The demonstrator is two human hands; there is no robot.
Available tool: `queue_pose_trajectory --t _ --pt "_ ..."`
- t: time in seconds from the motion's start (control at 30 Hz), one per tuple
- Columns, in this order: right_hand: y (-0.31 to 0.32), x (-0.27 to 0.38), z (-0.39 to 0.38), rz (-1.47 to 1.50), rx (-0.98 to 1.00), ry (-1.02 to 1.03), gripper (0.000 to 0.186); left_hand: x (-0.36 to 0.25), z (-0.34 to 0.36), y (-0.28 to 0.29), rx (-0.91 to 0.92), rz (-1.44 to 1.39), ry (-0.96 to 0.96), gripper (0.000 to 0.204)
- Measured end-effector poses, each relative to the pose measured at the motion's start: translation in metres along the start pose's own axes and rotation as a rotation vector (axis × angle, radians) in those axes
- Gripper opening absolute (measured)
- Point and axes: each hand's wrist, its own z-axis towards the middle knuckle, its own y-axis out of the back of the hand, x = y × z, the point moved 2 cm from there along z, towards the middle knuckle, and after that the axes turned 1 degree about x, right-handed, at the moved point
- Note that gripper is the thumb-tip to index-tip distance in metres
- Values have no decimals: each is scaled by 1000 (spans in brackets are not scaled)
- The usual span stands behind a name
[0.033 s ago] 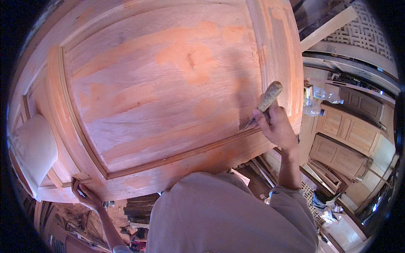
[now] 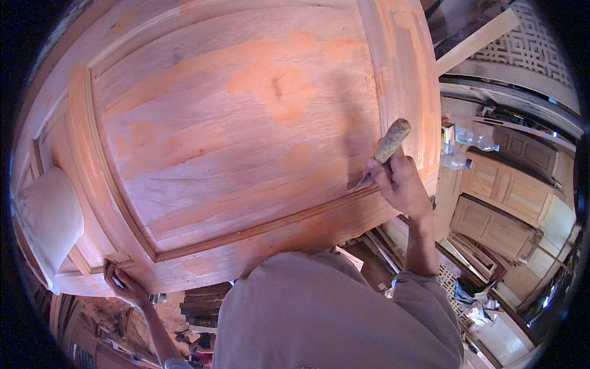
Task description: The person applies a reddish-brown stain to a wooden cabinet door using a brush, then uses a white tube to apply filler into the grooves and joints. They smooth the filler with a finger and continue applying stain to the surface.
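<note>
A large wooden door [image 2: 246, 147] with a raised frame and orange patches like filler lies in front of me. My right hand [image 2: 404, 190] is closed round a wooden-handled tool [image 2: 393, 140] with a thin metal blade; whether it is a chisel or a scraper I cannot make out. Its handle leans up and to the right, and the blade tip meets the inner moulding along the near side of the large panel. At the near left edge of the door, my left hand [image 2: 128, 288] has curled fingers touching the wood. Something dark shows between them, too small to name.
A pale curved sheet [image 2: 52, 215] rests on the door's left end. To the right are clear plastic bottles [image 2: 456, 157], several panelled wooden pieces [image 2: 507, 187] and a patterned lattice [image 2: 522, 46]. Timber lengths [image 2: 203, 307] lie below the near edge.
</note>
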Motion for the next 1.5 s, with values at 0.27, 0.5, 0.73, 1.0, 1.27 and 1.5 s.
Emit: queue_pose_trajectory --t 0.27,0.5,0.73,1.0,1.27,1.5 --pt "16 -14 -10 78 -120 -51 28 4 -3 -1 -15 -70 57 26" --pt "17 -21 2 18 -28 -39 22 11 -1 0 5 -45 13 27" --pt "32 -24 7 59 -135 -31 19 7 -1 -1 12 -45 26 29" --pt "25 -30 3 225 -121 -101 28 16 -1 0 14 -58 25 28" --pt "21 -26 8 261 -37 -139 33 8 -1 -1 -2 -36 -22 27" --pt "14 -32 5 182 -5 -131 30 3 -1 -2 -5 -69 -16 26"
